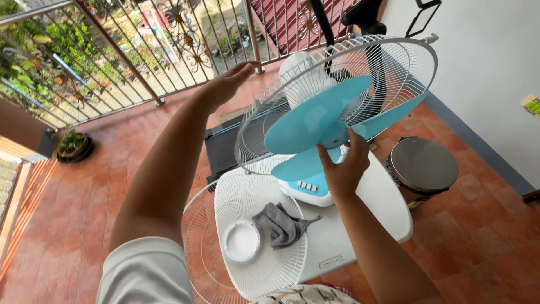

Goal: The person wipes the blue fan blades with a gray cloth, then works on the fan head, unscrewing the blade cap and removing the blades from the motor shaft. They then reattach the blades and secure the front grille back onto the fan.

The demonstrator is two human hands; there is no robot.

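White plastic table (388,211) set on terracotta tile floor (67,225); fan base (306,190) and detached front grille (261,247) laid on it.

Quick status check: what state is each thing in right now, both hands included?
Fan blade: blue, mounted, uncovered.
Rear guard: on the fan.
Front guard: off, lying on white table.
Grey cloth: crumpled on front guard.
Right hand: gripping blade hub.
Left hand: open, beside rear guard.
Bin: lid closed.

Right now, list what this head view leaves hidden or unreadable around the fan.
- Left hand: its fingertips pass behind the rear grille, so contact is unclear.
- Fan motor: veiled by grille wires and the blue blade.
- Blade hub: covered by the right hand.
- Front grille: cut off by the bottom edge, partly under the grey cloth.
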